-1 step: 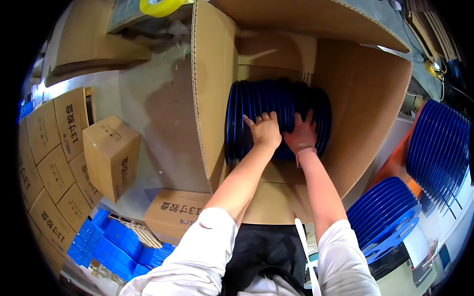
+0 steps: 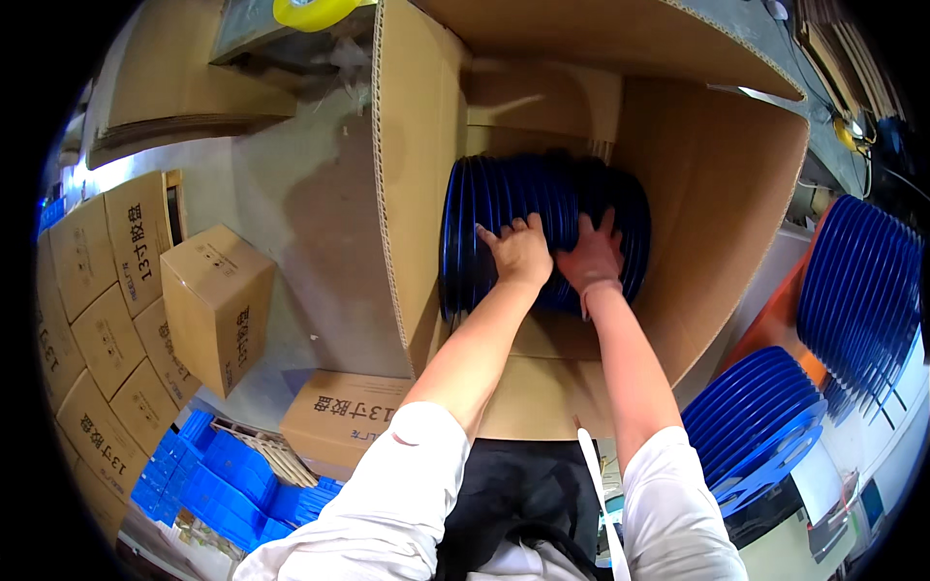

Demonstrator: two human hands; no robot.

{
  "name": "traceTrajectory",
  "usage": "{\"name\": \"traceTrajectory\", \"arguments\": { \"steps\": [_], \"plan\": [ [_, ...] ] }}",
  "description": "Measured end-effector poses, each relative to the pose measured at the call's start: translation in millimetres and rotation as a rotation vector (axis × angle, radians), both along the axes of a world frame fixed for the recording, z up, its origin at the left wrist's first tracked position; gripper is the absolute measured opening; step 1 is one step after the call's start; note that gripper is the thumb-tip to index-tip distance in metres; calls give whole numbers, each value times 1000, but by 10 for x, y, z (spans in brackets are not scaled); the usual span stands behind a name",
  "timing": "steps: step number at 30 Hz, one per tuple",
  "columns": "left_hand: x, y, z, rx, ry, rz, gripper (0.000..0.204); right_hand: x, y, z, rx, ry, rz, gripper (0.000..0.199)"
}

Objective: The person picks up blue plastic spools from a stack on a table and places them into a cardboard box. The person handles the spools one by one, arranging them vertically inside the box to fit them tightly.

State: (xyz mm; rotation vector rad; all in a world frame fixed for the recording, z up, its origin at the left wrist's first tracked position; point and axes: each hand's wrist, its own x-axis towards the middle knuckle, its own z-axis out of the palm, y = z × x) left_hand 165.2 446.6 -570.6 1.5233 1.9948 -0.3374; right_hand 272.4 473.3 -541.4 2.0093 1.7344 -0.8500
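Note:
Inside a large open cardboard box (image 2: 712, 203) lies a row of dark blue plastic reels (image 2: 475, 242), standing on edge and packed side by side. My left hand (image 2: 523, 257) rests on the rims near the middle of the row, fingers apart and slightly bent over the edges. Just right of it, my right hand (image 2: 593, 257) lies on the reels with its fingers spread. A thin pinkish glove seems to cover the right hand, with a cuff at the wrist. The hands nearly touch. Shadow darkens the reels at the right end.
More blue reels (image 2: 857, 290) stand at the right, with another stack (image 2: 751, 426) nearer me. Sealed cartons (image 2: 102, 436) are piled at the left, beside a single carton (image 2: 218, 310). Blue plastic parts (image 2: 228, 484) lie lower left. A yellow tape roll (image 2: 315, 12) sits at the top.
My right hand has shifted slightly away from me over the reels. My left hand has barely moved, and both stay on the row.

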Motion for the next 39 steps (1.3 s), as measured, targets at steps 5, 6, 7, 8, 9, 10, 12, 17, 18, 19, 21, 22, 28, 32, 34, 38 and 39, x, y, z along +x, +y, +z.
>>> {"name": "traceTrajectory", "arguments": {
  "steps": [5, 6, 7, 8, 9, 10, 12, 17, 18, 19, 21, 22, 28, 32, 34, 38, 39],
  "plan": [
    [-74, 13, -75, 44, -39, 70, 36, -40, 104, -263, 138, -41, 67, 48],
    [-196, -23, -40, -10, -100, 41, 34, -19, -58, -309, 180, -23, 103, 46],
    [-327, -88, 59, 27, -132, 23, 30, -20, -327, -324, 220, -2, 103, 44],
    [-445, -200, 144, 62, -165, 5, 26, -29, -572, -231, 206, 44, 50, 43],
    [-543, -366, 262, 153, -176, -31, 27, -45, -874, -213, 335, 82, 1, 44],
    [-576, -526, 366, 243, -198, -72, 27, -100, -1080, -133, 394, 98, -54, 48],
    [-528, -753, 570, 169, -159, -77, 41, -308, -1350, 104, 315, 24, -24, 59],
    [-459, -957, 578, 140, -136, -29, 62, -219, -1309, 200, 449, 170, 29, 60],
    [-467, -935, 700, 151, -162, -44, 63, -118, -1225, 307, 515, 224, 76, 59],
    [-483, -889, 772, 181, -146, -21, 60, -51, -1121, 369, 556, 241, 80, 58],
    [-499, -832, 693, 291, -91, -21, 56, 84, -1011, 265, 519, 100, 31, 65],
    [-500, -788, 614, 318, -73, -35, 55, 141, -936, 159, 477, 28, -4, 67],
    [-368, -553, 256, 175, 55, -90, 58, 84, -614, -196, 169, -170, 118, 71],
    [-347, -550, 162, 266, 38, -140, 52, 242, -599, -223, 262, -126, 161, 69],
    [-263, -592, 91, 354, 102, -237, 52, 274, -696, -305, 346, -150, 276, 67],
    [-191, -502, 31, 275, 105, -151, 55, 169, -632, -297, 366, 30, 260, 65],
    [-181, -473, 42, 254, 112, -134, 55, 107, -576, -220, 309, 1, 251, 65]
  ]
}}
